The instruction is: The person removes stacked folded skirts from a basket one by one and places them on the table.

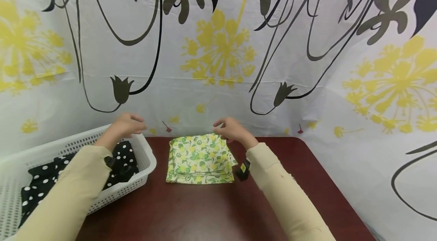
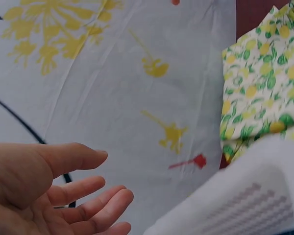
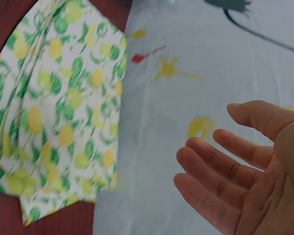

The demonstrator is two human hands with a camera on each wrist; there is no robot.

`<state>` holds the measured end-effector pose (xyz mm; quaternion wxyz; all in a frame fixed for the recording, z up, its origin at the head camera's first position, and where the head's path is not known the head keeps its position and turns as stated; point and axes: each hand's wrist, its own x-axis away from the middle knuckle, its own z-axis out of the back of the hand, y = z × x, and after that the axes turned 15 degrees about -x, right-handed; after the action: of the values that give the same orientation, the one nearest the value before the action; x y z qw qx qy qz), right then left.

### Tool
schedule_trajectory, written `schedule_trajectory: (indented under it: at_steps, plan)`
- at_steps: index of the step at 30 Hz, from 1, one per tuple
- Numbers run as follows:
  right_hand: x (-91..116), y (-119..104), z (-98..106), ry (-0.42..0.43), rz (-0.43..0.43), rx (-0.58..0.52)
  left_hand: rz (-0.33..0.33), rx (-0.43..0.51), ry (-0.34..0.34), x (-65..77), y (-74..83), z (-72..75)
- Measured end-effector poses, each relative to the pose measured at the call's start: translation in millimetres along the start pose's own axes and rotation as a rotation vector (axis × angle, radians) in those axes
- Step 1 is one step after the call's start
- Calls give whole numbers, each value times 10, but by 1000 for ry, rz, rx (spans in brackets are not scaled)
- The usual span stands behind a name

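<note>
A folded cloth with a yellow lemon and green leaf print (image 1: 199, 159) lies flat on the dark red table, one corner poking out at its right side. My left hand (image 1: 127, 125) hovers over the far end of the white basket, to the left of the cloth. In the left wrist view its fingers (image 2: 110, 203) are relaxed and hold nothing. My right hand (image 1: 232, 129) is in the air above the cloth's far right corner. The right wrist view shows loosely bent fingers (image 3: 220, 171), apart from the cloth, with nothing between them.
The white perforated plastic basket (image 1: 150, 157) stands at the left, with black white-dotted cloth (image 1: 124, 153) inside. Behind the dark red table (image 1: 191, 210) hangs a white sheet (image 1: 205, 119) with flower prints. The table's right edge slants toward the front right.
</note>
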<state>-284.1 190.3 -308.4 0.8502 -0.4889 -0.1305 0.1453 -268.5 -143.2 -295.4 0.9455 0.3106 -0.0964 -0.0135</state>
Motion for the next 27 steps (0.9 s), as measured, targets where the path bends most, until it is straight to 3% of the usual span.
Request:
schedule_trajectory:
  at_steps: [9,20,27]
  plan:
    - [-202,-277,-293,-69,33,4,-29,-36,22,102,-212,233]
    - [-407,-647,-726,-141,106,9,-16,-44,22,179,-357,459]
    - [-537,-758,-951,-154,99,9,3,-78,-12,230,-635,564]
